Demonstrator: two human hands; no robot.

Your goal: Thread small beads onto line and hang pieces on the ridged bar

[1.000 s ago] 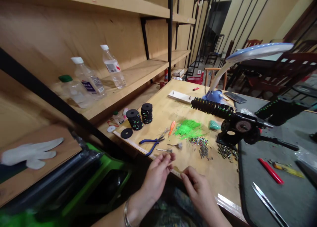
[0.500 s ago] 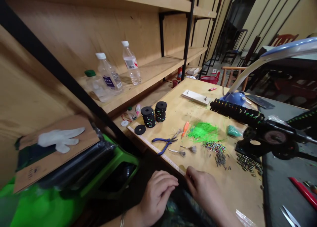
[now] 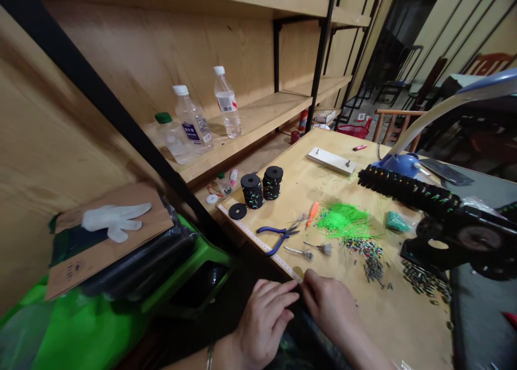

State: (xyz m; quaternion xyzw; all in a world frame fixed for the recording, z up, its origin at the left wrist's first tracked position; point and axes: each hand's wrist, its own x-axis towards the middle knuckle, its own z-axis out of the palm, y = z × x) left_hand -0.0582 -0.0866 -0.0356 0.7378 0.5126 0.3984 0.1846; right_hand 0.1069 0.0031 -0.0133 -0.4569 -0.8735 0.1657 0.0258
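Along the table's front edge, my right hand [image 3: 329, 305] is closed, thumb against curled fingers; whatever it pinches is too small or hidden to make out. Close by on its left, my left hand [image 3: 264, 324] hovers off the edge with its fingers loosely bent towards the right hand and its thumb apart. Nothing shows in it. Nearest to them lie blue-handled pliers [image 3: 278, 239], two small bundles of grey strands [image 3: 323, 248] and a strip of measuring tape [image 3: 264, 246] along the edge. Farther in are an orange-handled tool [image 3: 312, 214] and bright green strands [image 3: 343, 220].
Black spools [image 3: 252, 191] stand at the table's left. Mixed beads [image 3: 365, 247], small metal parts [image 3: 426, 281] and a bag of teal pieces [image 3: 398, 222] lie right of the strands. A black crank device [image 3: 464, 241] and a lamp [image 3: 404, 164] rise at right. Bottles [image 3: 228, 103] line the shelf.
The view has swung left, so the table's things sit farther right. My left hand has turned from a raised pinch to a lower, loosely bent pose, then drawn nearer the right hand.
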